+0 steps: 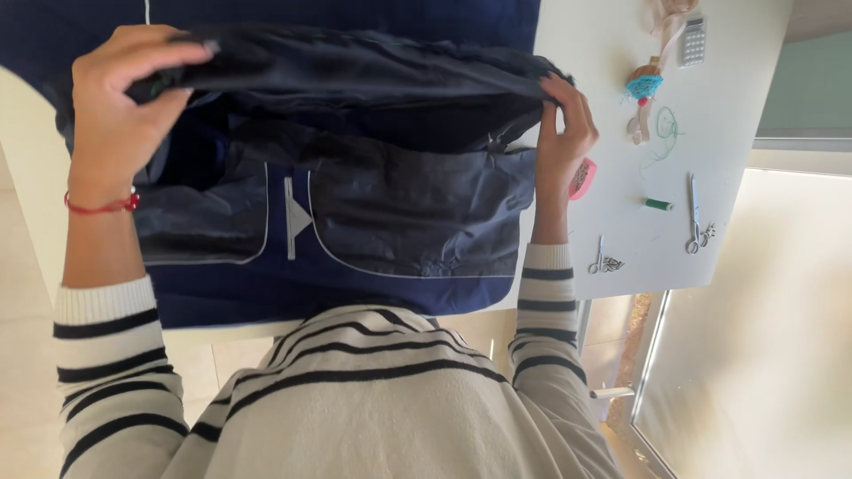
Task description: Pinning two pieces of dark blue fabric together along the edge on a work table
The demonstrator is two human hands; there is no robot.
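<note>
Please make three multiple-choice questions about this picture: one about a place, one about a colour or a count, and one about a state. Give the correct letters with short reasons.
1. Where do the small metal scissors lie?
A. on the white table, to the right of the garment
B. on the floor
C. in a hand

2. What colour is the small spool of thread?
A. red
B. green
C. yellow

3. How is the dark navy fabric garment with light piping held?
A. folded flat, untouched
B. by one hand only
C. gripped at both ends

Answers:
1 A, they rest on the tabletop beside the spool.
2 B, its thread is green.
3 C, the left hand and the right hand each grip its top edge.
</note>
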